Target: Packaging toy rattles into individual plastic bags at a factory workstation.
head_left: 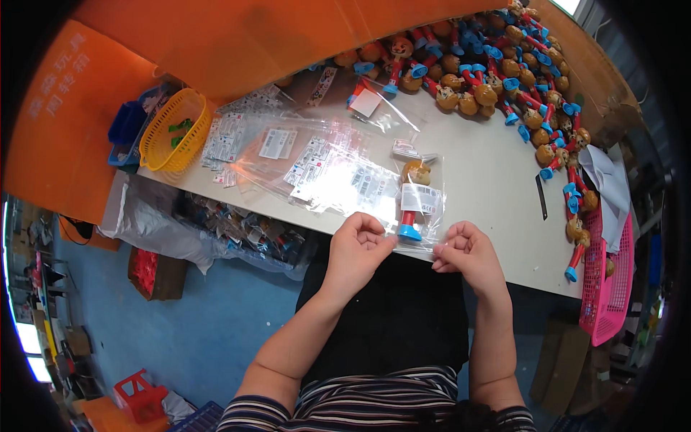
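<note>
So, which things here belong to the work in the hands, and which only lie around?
In hand:
- left hand and right hand pinching the clear bag
- bagged toy
- pile of toys
- stack of clear bags

Lying about:
- yellow basket
- pink basket
- black strip

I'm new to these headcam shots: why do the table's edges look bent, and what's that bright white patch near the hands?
Head view: the fisheye lens bows the table edge and blackens the corners; the white patch is glare on the clear plastic bags; the left hand and right hand look sharp, pinching a bagged toy.
</note>
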{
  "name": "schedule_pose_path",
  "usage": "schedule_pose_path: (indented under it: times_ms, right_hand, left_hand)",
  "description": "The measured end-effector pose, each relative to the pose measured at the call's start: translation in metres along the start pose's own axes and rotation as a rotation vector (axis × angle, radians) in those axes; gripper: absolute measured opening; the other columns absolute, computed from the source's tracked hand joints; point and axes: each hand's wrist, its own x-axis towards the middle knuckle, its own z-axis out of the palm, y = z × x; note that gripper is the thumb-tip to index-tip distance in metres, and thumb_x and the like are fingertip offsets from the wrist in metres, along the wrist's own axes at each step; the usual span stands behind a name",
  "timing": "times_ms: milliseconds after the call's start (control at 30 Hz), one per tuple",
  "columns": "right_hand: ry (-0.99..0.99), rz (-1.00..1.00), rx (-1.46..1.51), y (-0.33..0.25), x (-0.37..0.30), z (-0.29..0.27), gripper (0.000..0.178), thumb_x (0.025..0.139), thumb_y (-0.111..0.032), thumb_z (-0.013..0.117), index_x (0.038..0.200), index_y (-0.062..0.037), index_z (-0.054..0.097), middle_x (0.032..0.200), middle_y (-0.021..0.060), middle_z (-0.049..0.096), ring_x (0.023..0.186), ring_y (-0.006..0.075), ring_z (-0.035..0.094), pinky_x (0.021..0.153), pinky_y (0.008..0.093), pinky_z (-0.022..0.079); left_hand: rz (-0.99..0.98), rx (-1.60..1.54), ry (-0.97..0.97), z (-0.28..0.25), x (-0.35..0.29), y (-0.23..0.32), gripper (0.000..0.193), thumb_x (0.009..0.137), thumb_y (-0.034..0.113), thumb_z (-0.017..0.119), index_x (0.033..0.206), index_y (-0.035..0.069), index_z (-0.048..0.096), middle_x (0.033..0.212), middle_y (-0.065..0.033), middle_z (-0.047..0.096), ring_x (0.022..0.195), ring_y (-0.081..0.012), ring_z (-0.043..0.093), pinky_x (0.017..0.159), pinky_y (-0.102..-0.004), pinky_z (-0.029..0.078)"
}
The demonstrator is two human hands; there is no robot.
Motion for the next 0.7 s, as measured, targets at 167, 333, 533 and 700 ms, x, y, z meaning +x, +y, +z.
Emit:
schedule_pose_path:
  times_ms: [167, 333, 533, 700]
  right_hand:
    - [-0.011, 0.03, -0.062, -0.009, -0.001, 0.002, 0.031, 0.09, -0.015, 0.069, 0.108, 0.0065, 0.058, 0.077, 0.0083, 0.066, 0.064, 0.0114, 0.066, 0.058, 0.0212, 0.055]
    - [-0.027, 0.041, -0.058, -0.006, 0.002, -0.002, 0.022, 0.09, -0.016, 0.07, 0.094, 0.0049, 0.064, 0.075, 0.0071, 0.066, 0.062, 0.0105, 0.065, 0.058, 0.0209, 0.055]
    - [-0.055, 0.053, -0.069, -0.005, -0.002, -0.011, 0.02, 0.09, -0.017, 0.07, 0.088, 0.0025, 0.064, 0.075, 0.0068, 0.066, 0.063, 0.0106, 0.065, 0.059, 0.0212, 0.055]
    - [-0.001, -0.02, 0.035, -0.014, -0.006, 0.006, 0.023, 0.092, -0.017, 0.067, 0.1, 0.0044, 0.063, 0.087, 0.0103, 0.068, 0.075, 0.0123, 0.068, 0.066, 0.0225, 0.056]
  left_hand:
    - [0.036, 0.01, 0.033, 0.005, -0.001, 0.012, 0.047, 0.083, 0.001, 0.073, 0.122, -0.004, 0.046, 0.091, -0.0077, 0.063, 0.079, -0.0073, 0.062, 0.071, -0.0198, 0.051]
    - [-0.061, 0.06, -0.086, 0.004, 0.002, 0.013, 0.048, 0.085, 0.001, 0.071, 0.125, -0.003, 0.045, 0.088, -0.0086, 0.066, 0.076, -0.008, 0.063, 0.069, -0.0201, 0.051]
    - [-0.064, -0.019, -0.152, 0.001, -0.002, 0.012, 0.038, 0.087, 0.0, 0.068, 0.12, -0.001, 0.05, 0.086, -0.0069, 0.067, 0.075, -0.0085, 0.064, 0.068, -0.0197, 0.052]
    - [-0.088, -0.093, -0.226, 0.003, 0.001, 0.016, 0.037, 0.088, 0.001, 0.068, 0.12, -0.001, 0.049, 0.087, -0.0066, 0.067, 0.082, -0.0102, 0.065, 0.076, -0.022, 0.052]
